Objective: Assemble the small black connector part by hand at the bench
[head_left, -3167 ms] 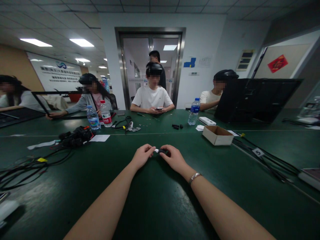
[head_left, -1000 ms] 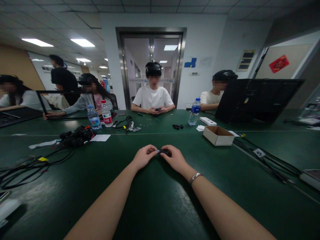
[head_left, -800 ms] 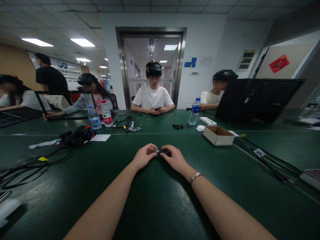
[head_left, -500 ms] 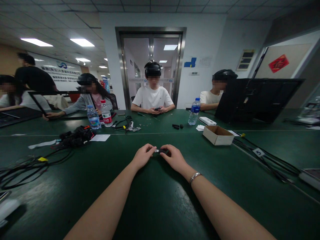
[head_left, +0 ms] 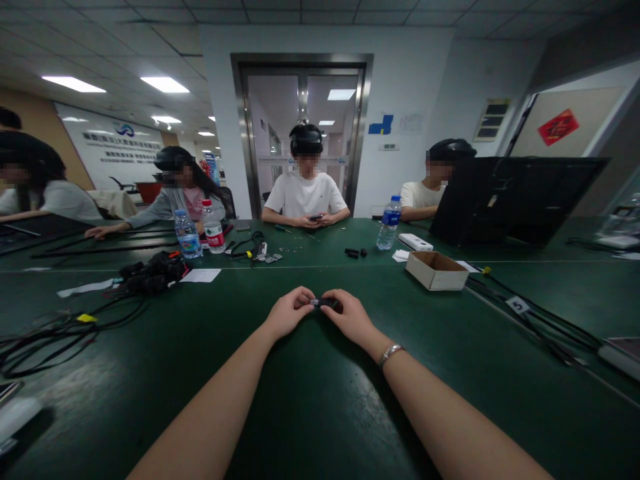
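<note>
Both hands meet above the green table [head_left: 320, 400], fingertips pinched at the two ends of one small object. It is a short black stick with a silver metal end, looking like a USB flash drive [head_left: 324, 303]. The silver end is at the fingers of my left hand [head_left: 293, 311], which are closed on it and partly hide it. My right hand [head_left: 347, 312], with a metal bracelet on its wrist, grips the black body between thumb and fingers. Beyond the hands lie several small black pieces [head_left: 354, 253].
An open cardboard box [head_left: 437, 272] stands to the right, near a water bottle [head_left: 389, 223] and black cables [head_left: 530, 317]. On the left are a tangled black bundle [head_left: 153, 272], cables [head_left: 60, 333] and two bottles [head_left: 188, 235]. Several people sit around the table.
My hands stay almost in place; less of the stick's silver end shows at my left fingers. At the far left, a co-worker's black frame has been lowered flat, and a standing person has moved left.
</note>
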`<state>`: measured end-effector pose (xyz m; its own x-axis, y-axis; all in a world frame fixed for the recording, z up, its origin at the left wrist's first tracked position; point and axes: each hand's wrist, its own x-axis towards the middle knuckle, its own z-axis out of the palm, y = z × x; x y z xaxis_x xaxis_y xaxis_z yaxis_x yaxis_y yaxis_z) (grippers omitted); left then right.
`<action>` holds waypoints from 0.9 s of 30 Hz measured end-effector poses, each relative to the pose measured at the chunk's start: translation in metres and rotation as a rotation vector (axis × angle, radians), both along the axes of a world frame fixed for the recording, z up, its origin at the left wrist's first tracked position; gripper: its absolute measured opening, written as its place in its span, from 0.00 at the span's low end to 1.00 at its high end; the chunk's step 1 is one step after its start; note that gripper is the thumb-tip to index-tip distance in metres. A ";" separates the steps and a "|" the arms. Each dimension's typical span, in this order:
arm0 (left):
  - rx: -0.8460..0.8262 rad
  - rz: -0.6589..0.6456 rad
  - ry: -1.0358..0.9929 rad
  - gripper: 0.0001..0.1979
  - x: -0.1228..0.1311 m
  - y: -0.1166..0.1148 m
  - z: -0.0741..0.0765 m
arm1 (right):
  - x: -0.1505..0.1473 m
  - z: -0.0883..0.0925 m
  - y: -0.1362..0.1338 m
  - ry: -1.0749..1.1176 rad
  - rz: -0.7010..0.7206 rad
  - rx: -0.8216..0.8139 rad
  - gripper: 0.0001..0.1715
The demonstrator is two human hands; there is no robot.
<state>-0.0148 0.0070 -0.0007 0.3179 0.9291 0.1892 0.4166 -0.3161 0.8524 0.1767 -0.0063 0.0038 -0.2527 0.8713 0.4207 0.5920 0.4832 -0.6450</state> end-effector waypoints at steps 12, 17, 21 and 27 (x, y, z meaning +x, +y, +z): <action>0.011 0.024 0.036 0.13 0.000 -0.001 0.000 | 0.000 -0.003 0.002 0.002 0.009 0.018 0.09; 0.032 0.109 0.207 0.23 0.002 -0.002 0.005 | 0.000 -0.002 0.001 -0.008 0.021 0.006 0.10; 0.037 0.154 0.245 0.29 0.004 -0.005 0.008 | 0.000 -0.001 0.000 -0.017 0.032 0.005 0.10; -0.076 0.116 -0.056 0.21 0.002 -0.006 0.008 | 0.000 0.000 0.000 0.004 0.027 -0.008 0.10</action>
